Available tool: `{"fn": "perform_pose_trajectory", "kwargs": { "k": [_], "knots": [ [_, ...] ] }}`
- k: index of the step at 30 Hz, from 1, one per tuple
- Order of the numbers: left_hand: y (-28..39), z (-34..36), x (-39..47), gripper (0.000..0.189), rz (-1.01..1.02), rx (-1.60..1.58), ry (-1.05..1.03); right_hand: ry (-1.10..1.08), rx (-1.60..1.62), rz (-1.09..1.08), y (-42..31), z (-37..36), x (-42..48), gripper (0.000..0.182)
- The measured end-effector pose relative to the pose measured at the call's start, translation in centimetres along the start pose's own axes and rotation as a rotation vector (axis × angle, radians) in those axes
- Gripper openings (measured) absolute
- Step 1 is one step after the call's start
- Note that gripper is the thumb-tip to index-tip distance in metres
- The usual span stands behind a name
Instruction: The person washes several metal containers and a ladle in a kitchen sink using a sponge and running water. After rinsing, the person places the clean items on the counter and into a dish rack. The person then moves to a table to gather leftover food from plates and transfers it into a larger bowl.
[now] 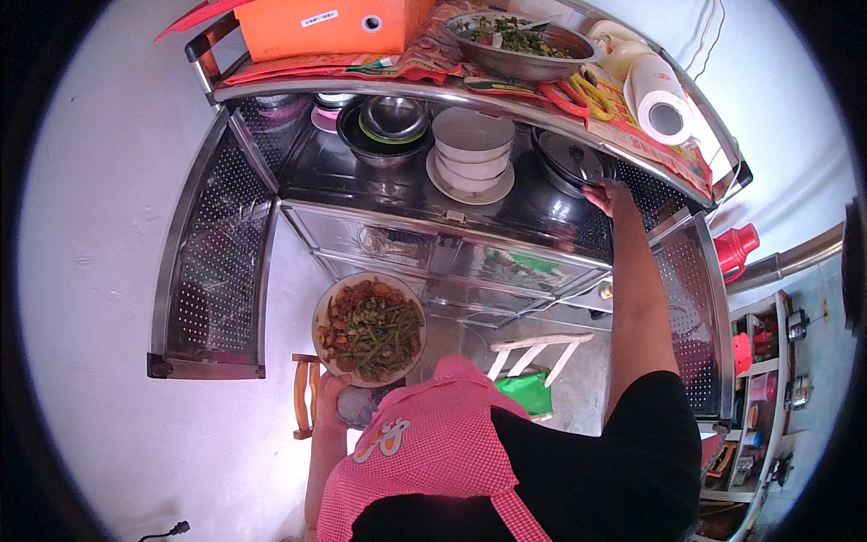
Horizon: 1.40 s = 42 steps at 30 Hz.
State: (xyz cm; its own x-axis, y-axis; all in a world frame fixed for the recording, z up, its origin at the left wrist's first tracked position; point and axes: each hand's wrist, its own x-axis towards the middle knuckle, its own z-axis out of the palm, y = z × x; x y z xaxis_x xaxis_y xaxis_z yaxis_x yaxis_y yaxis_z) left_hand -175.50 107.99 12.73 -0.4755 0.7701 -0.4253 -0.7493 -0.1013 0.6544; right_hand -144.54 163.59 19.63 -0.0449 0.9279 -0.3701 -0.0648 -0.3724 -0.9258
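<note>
My left hand (333, 391) holds a round white plate (324, 352) by its near rim. On the plate lies cooked food (372, 328), green strips with browned pieces. My right hand (607, 196) reaches into the open metal cabinet and touches the near edge of a dark pan or bowl with a lid (572, 159); the exact hold of the fingers is unclear. To the left of it, white bowls (474, 152) are stacked on a white plate (433, 183). Further left, small metal bowls (394, 118) sit nested in a larger basin (379, 157).
Perforated cabinet doors stand open at left (217, 251) and right (687, 318). The cabinet top holds an orange box (325, 34), a metal bowl of chopped greens (521, 54), scissors (565, 100) and a paper roll (653, 95). A wooden chair (538, 349) stands below.
</note>
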Motion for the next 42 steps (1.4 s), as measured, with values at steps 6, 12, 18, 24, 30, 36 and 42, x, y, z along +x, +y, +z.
{"fn": "perform_pose_trajectory", "kwargs": {
  "k": [6, 12, 18, 24, 30, 36, 42],
  "knots": [
    [0.7, -0.7, 0.7, 0.044, 0.049, 0.045, -0.054, 0.290, -1.000, -0.261, -1.5, -1.0, -4.5, 0.033],
    [1.3, -1.5, 0.3, 0.042, -0.012, 0.036, -0.033, -0.152, -0.655, -0.297, -1.7, 4.8, -11.1, 0.028],
    [3.6, 5.0, 1.8, 0.044, -0.131, 0.207, -0.106, -0.931, -0.506, 0.108, 3.0, 12.0, -23.8, 0.048],
    [3.8, 14.1, 4.4, 0.042, -0.238, 0.316, -0.474, -0.903, -0.286, 0.080, 3.7, 8.5, -25.5, 0.035],
    [2.6, 24.8, 8.8, 0.047, -0.301, 0.293, -0.656, -0.568, -0.215, -0.124, 0.0, 2.3, -22.2, 0.032],
    [0.7, 27.5, 10.6, 0.049, -0.440, 0.226, -0.767, -0.295, -0.037, -0.263, -3.2, 0.2, -14.7, 0.030],
    [-2.0, 20.2, 9.3, 0.043, -0.448, 0.160, -0.551, -0.109, -0.098, -0.250, -2.5, 0.4, -5.3, 0.032]
  ]
}}
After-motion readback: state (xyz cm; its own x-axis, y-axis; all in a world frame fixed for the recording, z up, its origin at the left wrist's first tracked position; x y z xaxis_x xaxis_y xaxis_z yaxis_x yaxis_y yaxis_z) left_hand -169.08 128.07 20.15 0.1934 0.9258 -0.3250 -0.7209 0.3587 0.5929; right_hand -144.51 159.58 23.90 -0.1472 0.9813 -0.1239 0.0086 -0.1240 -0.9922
